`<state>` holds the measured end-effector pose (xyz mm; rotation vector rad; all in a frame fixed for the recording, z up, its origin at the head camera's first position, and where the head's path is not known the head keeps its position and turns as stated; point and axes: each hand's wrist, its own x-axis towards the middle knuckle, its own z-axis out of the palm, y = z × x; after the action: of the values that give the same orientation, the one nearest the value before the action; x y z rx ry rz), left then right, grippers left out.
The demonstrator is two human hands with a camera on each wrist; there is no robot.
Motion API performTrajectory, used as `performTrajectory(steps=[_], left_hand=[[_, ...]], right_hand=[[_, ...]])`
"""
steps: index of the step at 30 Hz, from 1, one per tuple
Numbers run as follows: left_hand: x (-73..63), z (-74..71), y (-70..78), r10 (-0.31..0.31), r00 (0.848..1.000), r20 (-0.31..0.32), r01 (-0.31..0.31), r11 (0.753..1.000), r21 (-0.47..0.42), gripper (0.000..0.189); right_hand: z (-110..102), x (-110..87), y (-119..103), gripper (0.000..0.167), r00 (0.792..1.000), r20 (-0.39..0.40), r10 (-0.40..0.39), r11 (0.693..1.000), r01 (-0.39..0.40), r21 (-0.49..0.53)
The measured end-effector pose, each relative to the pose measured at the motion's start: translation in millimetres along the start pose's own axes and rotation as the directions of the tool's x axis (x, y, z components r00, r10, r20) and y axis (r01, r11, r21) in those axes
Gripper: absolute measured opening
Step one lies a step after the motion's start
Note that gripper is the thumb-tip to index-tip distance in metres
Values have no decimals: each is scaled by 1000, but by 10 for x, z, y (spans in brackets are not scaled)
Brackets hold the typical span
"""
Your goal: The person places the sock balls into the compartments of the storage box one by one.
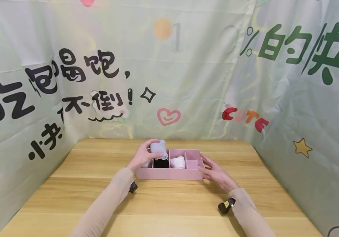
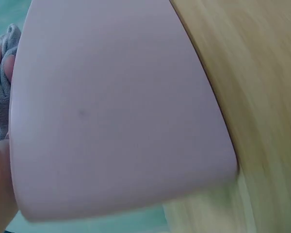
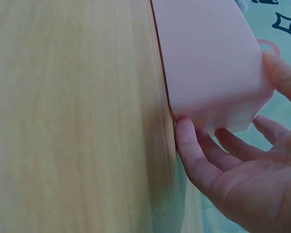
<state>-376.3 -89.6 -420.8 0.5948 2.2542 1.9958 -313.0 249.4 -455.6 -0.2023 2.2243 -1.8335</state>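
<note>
A pink divided box (image 1: 169,174) sits on the table with its long side facing me. My left hand (image 1: 144,155) pinches a rolled light-grey cloth (image 1: 158,149) between thumb and fingers, above the box's left half. In the left wrist view the grey cloth (image 2: 0,92) looks fuzzy, mostly hidden behind the box wall (image 2: 121,107). My right hand (image 1: 218,173) holds the box's right end, thumb and fingers spread around it. A black item (image 1: 161,163) lies in the compartment below the grey cloth, and a balled white cloth (image 1: 178,162) in the one to its right.
Another pale item (image 1: 146,164) shows in the leftmost compartment, partly behind my left hand. The wooden table (image 1: 169,204) extends in front of the box. Printed fabric curtains (image 1: 199,82) stand behind the table and along both sides.
</note>
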Motion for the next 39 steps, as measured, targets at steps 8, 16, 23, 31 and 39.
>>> performTrajectory(steps=[8,16,23,31,39], left_hand=[[-4,169,27,50,997,54,-51,999,19,63],[31,364,-48,89,991,104,-96,993,69,62],[80,531,-38,99,988,117,-109,990,89,64],[150,712,-40,79,989,124,-89,993,75,64],[208,836,-10,91,989,119,-105,988,116,61]], right_hand=[[11,-4,-2,74,1000,-2,-2,1000,2,10],[-6,-13,-12,75,1000,21,-21,1000,21,3],[3,-18,-23,74,1000,16,-16,1000,16,-1],[1,-36,-35,75,1000,21,-23,1000,23,5],[1,-29,-30,75,1000,17,-19,1000,19,-7]])
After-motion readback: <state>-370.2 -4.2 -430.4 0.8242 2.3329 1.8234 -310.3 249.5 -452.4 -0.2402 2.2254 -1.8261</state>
